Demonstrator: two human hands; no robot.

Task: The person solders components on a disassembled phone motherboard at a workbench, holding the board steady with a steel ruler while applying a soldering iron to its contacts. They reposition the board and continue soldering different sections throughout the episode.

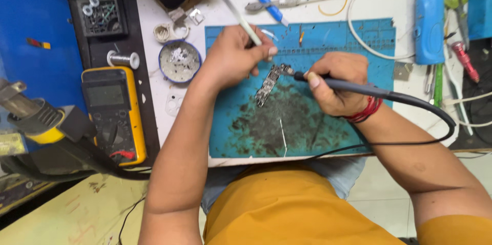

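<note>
On the blue mat point(359, 40), the left hand point(233, 53) pinches white tweezers point(241, 17) above the circuit board point(267, 86); the right hand point(335, 83) grips a soldering iron point(348, 86), tip touching the board's far end.

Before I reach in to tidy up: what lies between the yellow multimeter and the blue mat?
In the head view, between the yellow multimeter and the blue mat lie a round tin of pale paste and the person's left forearm.
</note>
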